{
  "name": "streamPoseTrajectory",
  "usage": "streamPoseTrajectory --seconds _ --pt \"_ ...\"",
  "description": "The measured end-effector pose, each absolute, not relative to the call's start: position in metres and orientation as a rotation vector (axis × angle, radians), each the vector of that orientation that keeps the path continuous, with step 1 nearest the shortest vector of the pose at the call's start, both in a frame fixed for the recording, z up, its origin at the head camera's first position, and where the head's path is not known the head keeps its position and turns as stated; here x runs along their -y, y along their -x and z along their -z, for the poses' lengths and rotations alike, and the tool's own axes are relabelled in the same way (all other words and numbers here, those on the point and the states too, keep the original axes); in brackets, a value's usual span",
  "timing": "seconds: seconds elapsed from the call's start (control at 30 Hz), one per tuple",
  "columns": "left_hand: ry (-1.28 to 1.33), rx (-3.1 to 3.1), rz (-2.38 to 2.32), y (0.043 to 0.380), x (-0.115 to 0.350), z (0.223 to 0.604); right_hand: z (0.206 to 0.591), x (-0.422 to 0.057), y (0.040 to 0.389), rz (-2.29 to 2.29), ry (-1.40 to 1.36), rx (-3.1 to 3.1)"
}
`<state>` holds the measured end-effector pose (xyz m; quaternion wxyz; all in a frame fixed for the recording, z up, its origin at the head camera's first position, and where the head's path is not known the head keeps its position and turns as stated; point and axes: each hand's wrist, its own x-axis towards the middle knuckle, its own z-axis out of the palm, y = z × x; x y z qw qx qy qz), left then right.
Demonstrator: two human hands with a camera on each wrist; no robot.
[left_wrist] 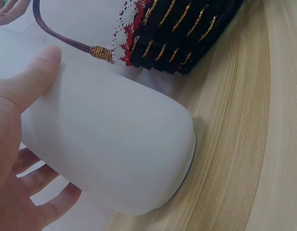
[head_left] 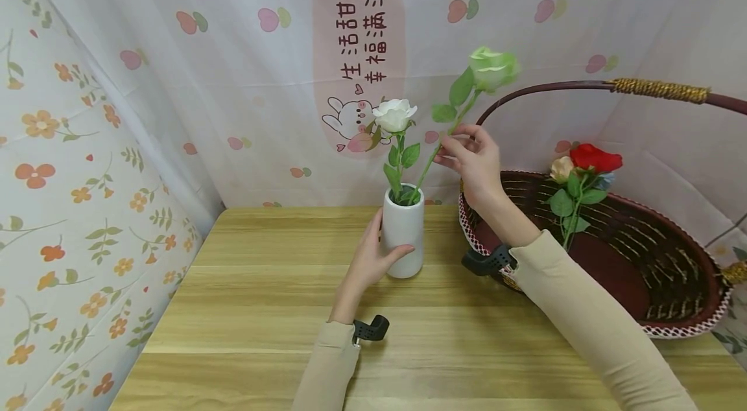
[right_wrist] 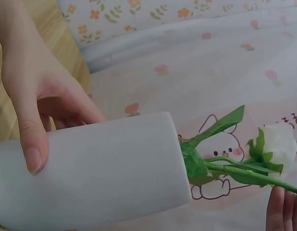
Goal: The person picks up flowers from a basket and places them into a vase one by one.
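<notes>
A white cylindrical vase (head_left: 403, 242) stands upright on the wooden table, its side filling much of the left wrist view. My left hand (head_left: 369, 255) grips it from the left, thumb across the front and fingers around behind. Inside the vase is a white rose (head_left: 394, 115) with green leaves. My right hand (head_left: 480, 168) pinches the stem of a pale green rose (head_left: 491, 69) about midway along. That stem slants down leftward into the vase mouth; how deep its end reaches is hidden. In the right wrist view, the fingertips (right_wrist: 285, 209) touch the green stem near the white rose's bloom.
On the right stands a dark woven basket (head_left: 671, 210) with a tall arched handle (head_left: 659, 89). Red, peach and blue flowers (head_left: 595, 158) lean inside it. A printed curtain (head_left: 245, 106) hangs behind the wooden table (head_left: 251, 307), and a floral one (head_left: 70, 203) at left.
</notes>
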<state>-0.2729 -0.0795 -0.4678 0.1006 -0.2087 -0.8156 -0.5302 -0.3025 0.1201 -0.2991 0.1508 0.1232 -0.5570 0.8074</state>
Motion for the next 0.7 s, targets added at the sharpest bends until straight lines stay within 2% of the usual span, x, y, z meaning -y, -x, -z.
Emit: streamPoseTrajectory --seconds 0.7 --pt "0.615 2.411 1.579 0.274 0.081 0.467 0.323 -0.106 0.304 -2.164 -0.342 1.881"
